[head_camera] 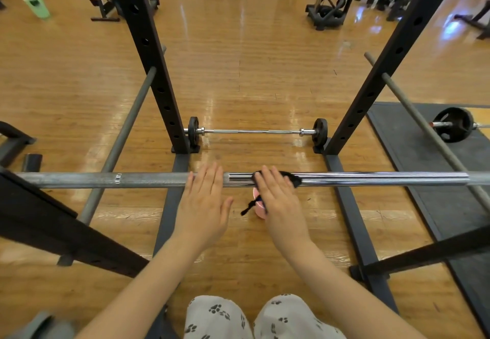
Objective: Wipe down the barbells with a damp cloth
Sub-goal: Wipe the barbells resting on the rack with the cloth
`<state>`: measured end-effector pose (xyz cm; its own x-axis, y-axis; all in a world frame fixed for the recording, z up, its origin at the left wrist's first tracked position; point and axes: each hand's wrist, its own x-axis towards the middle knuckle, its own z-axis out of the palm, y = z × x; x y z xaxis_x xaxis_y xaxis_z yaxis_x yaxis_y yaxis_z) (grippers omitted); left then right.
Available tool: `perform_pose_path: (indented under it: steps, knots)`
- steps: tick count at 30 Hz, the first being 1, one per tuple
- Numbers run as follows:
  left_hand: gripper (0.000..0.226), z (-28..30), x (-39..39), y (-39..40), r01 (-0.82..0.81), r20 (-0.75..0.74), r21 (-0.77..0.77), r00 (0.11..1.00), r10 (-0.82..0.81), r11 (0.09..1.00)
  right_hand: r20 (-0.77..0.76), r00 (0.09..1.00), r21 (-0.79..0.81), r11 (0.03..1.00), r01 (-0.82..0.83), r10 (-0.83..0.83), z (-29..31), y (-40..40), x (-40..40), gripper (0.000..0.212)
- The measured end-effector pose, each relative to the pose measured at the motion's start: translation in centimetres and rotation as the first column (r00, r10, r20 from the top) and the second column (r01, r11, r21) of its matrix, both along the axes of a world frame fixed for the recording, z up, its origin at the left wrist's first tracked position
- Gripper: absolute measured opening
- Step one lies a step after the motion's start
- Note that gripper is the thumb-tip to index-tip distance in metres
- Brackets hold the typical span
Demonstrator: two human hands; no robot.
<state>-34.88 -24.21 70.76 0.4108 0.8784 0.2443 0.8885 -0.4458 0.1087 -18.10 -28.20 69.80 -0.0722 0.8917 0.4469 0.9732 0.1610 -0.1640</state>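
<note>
Barbell (148,179) lies horizontal across the rack, near the person. Left hand (204,200) flat, fingers straight & together, resting on the bar at mid-shaft. Right hand (278,198) also flat, fingers straight, pressing the black cloth (291,178) onto the bar just right of the left; cloth drapes over the shaft, a tail hanging below. 2nd barbell w/ plates (256,131) on the floor beyond, between the uprights.
</note>
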Motion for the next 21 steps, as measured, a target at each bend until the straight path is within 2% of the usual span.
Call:
perform_pose_path:
  steps: [2, 5, 9, 12, 15, 19, 21]
  knots:
    - [0.063, 0.0, 0.1, 0.2, -0.026, -0.001, -0.019, 1.000, 0.026, 0.999, -0.016, 0.997, 0.020, 0.997, 0.073, -0.073, -0.2, -0.1, 0.5, 0.074]
    - [0.065, 0.0, 0.3, 0.2, -0.035, 0.003, -0.043, 0.999, 0.036, 0.998, 0.032, 0.999, 0.045, 0.999, 0.006, -0.007, -0.2, 0.5, -2.4, 0.047]
    - [0.066, 0.1, 0.1, 0.1, -0.032, 0.015, -0.054, 0.999, 0.033, 0.998, 0.048, 0.996, 0.025, 0.997, -0.079, 0.077, -0.2, 0.7, -2.2, 0.047]
    - [0.073, 0.2, 0.3, 0.0, -0.044, -0.009, -0.067, 0.999, 0.043, 0.997, 0.010, 0.999, 0.035, 0.998, 0.053, -0.054, -0.4, -0.2, 1.0, 0.070]
    - [0.078, 0.1, 0.7, -0.1, -0.055, 0.011, -0.074, 0.998, 0.056, 0.996, -0.013, 0.996, 0.055, 0.994, 0.091, -0.091, -0.1, 0.0, 0.3, 0.057]
    - [0.076, -0.1, 0.5, 0.0, -0.057, 0.007, -0.050, 0.998, 0.057, 0.997, 0.029, 0.998, 0.018, 0.999, -0.052, 0.051, 0.5, 1.1, -2.7, 0.068]
    - [0.075, -0.1, 0.2, 0.1, -0.047, 0.005, -0.050, 0.999, 0.048, 0.998, 0.023, 0.999, -0.008, 0.999, -0.039, 0.039, 0.5, 0.7, -1.4, 0.072]
